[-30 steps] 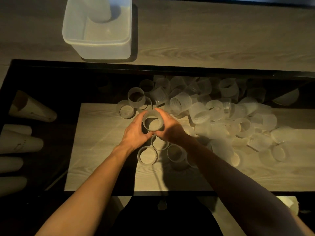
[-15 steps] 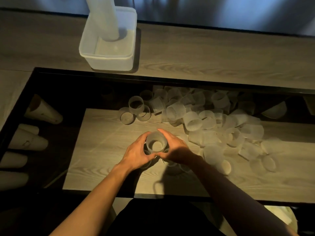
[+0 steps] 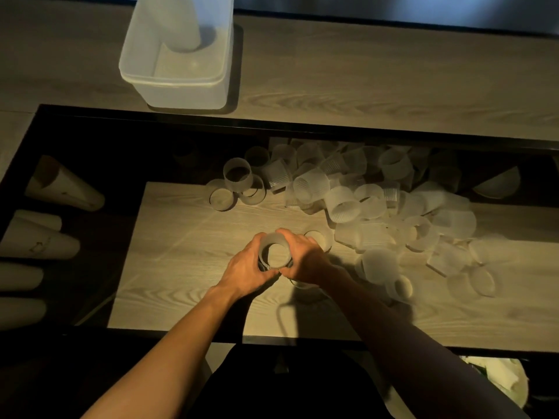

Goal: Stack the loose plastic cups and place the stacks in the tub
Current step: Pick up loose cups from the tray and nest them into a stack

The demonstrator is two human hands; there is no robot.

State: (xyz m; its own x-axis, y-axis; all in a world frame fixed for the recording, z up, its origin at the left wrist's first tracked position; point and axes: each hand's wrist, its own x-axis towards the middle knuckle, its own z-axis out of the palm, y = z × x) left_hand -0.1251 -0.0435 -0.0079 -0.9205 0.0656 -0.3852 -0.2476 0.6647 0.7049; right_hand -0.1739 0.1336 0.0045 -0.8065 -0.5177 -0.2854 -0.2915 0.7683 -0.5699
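Hands: I am wrapping my left hand [image 3: 245,269] and right hand [image 3: 305,261] round one cup [image 3: 273,252], with fingers curling on its wall from both sides and thumbs nearly meeting at the near edge.
Cup: it is standing mouth up between my palms, low over the table [image 3: 181,237]. My hands are covering its base, so I cannot tell whether more cups are nesting under it.
Grip: I am judging a light hold best, since thin ribbed plastic is likely buckling under a hard squeeze.
Alignment: I am aiming for level rims and an upright axis, so each cup is seating straight rather than jamming.
Spare cup [image 3: 317,238]: it is sitting just beside my right hand, within easy reach.
Pile [image 3: 378,207]: loose cups are lying jumbled to my right, many on their sides.
Tub [image 3: 178,83]: it is sitting beyond the table's far edge, to the left, with a tall stack [image 3: 183,22] standing inside.
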